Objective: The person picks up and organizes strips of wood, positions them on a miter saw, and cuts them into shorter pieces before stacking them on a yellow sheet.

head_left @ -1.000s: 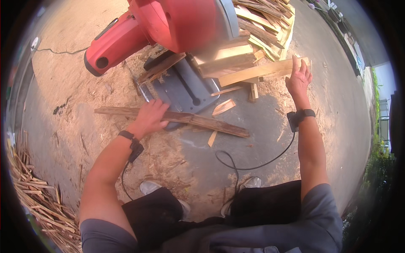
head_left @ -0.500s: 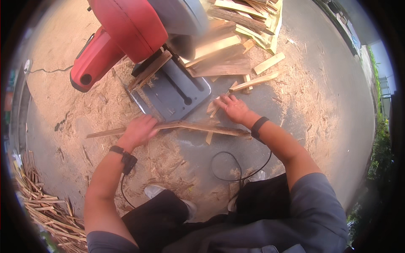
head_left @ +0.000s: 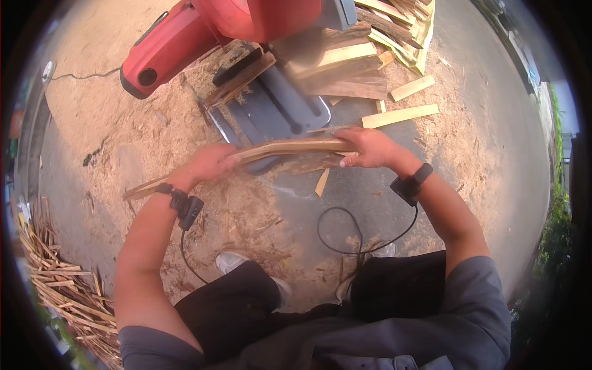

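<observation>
A long rough strip of wood (head_left: 280, 150) is lifted off the ground in front of a red mitre saw (head_left: 216, 24). My left hand (head_left: 206, 165) grips the strip near its middle-left part. Its right end sits in my right hand (head_left: 370, 148), which is closed around it. The strip runs from lower left to right, tilted slightly, just below the saw's grey metal base (head_left: 277, 111). Both wrists carry black bands with a cable.
Cut wooden slats (head_left: 401, 115) lie on the sawdust-covered ground to the right of the saw, with a stack of boards (head_left: 382, 31) behind it. A heap of thin wood splinters (head_left: 55, 290) lies at lower left. A black cable (head_left: 357, 231) loops near my shoes.
My right hand came back from the boards at right and took the strip's right end. Both hands have raised the strip off the ground toward the saw base.
</observation>
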A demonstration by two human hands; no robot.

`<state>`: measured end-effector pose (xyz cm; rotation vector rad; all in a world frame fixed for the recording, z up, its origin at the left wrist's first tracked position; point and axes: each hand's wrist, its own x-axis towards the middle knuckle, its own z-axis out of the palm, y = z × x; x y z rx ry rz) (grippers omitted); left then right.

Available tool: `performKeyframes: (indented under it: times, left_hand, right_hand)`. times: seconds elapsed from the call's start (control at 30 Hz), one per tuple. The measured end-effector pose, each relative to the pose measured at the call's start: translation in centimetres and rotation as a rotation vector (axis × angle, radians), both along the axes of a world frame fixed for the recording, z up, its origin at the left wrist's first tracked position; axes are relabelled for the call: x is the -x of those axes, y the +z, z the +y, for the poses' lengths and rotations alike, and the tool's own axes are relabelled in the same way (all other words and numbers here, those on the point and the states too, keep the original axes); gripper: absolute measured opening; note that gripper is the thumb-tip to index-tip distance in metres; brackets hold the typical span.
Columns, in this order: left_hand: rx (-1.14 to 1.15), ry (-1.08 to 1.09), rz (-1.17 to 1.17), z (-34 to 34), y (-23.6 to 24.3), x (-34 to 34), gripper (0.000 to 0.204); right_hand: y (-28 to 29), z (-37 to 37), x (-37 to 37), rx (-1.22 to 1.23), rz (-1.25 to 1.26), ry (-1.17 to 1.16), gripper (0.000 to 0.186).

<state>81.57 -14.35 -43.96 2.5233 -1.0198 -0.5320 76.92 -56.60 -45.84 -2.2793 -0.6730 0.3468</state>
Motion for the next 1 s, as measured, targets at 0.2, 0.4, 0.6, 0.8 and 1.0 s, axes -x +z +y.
performKeyframes:
  times: [0.2, 0.4, 0.6, 0.8, 1.0]
  left_hand:
    - [0.116, 0.211, 0.586, -1.4, 5.9, 0.8, 0.027]
    - [-0.093, 0.068, 0.495, 4.1, 10.7, 7.1, 0.048]
    - [-0.496, 0.286, 0.02, 14.6, 16.2, 11.3, 0.038]
    - [-0.573, 0.602, 0.617, 19.0, 18.0, 22.9, 0.024]
    - [0.144, 1.041, 0.852, 12.3, 15.0, 33.5, 0.019]
  right_hand:
    - [1.9, 0.3, 0.8, 0.39, -0.053, -0.061, 0.043]
    - [0.7, 5.2, 4.6, 0.032, 0.275, 0.15, 0.035]
    - [4.0, 7.7, 5.3, -0.017, 0.747, 0.176, 0.03]
    - [4.5, 12.3, 13.3, -0.051, 1.094, 0.405, 0.027]
    - [9.6, 19.2, 14.5, -0.691, 1.39, 0.249, 0.032]
